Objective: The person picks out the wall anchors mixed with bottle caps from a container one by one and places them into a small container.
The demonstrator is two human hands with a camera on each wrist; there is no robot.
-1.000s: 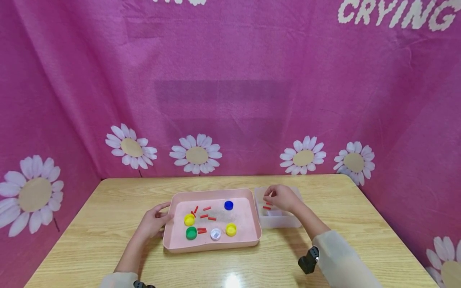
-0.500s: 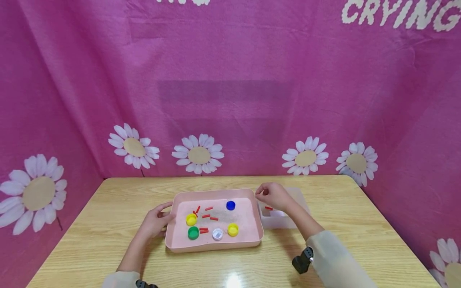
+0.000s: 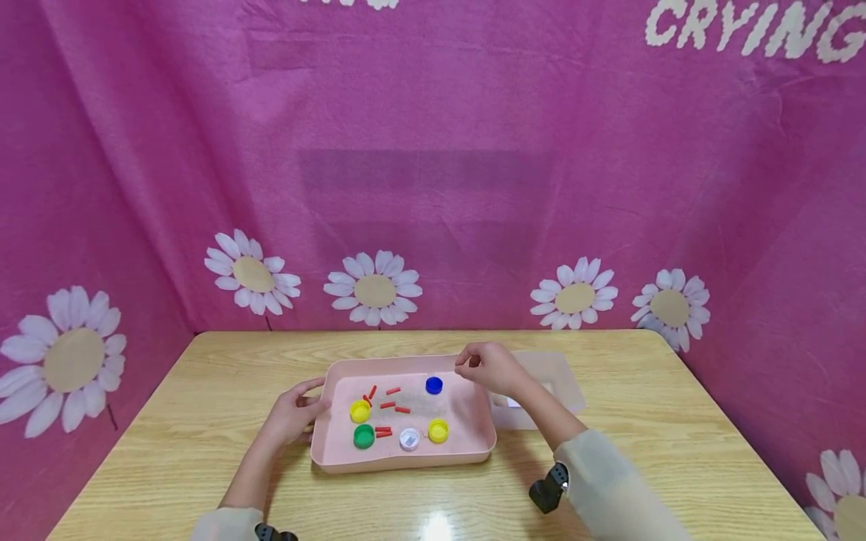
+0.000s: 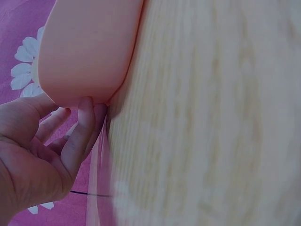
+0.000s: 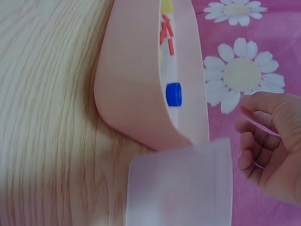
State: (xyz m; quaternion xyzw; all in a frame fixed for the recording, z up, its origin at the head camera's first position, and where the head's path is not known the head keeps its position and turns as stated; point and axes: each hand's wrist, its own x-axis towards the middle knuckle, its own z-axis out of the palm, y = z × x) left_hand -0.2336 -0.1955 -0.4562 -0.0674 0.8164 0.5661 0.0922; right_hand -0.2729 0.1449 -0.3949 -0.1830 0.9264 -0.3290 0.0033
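Observation:
My left hand [image 3: 295, 413] holds the left end of a shallow pink tray [image 3: 399, 463], its fingers against the end wall in the left wrist view. My right hand [image 3: 494, 368] is raised over the tray's far right corner, thumb and fingers bent toward each other. I cannot tell whether something small is between its fingertips. Inside the tray are a blue bottle cap [image 3: 434, 385], a green cap [image 3: 364, 436], a white cap [image 3: 409, 439] and two yellow caps, one on the right [image 3: 438, 431] and one on the left [image 3: 361, 411]. Several short red sticks [image 3: 388, 405] lie among them.
A translucent plastic box [image 3: 564, 379] stands against the tray's right side, partly hidden by my right forearm. Through its wall a faint reddish patch shows in the right wrist view. Behind the wooden table [image 3: 237, 361] hangs a magenta cloth [image 3: 433, 188] with daisies.
My right hand has moved left, out from over the translucent box to above the tray's right end. A red stick seen in the box earlier is hidden now. The left hand keeps its hold.

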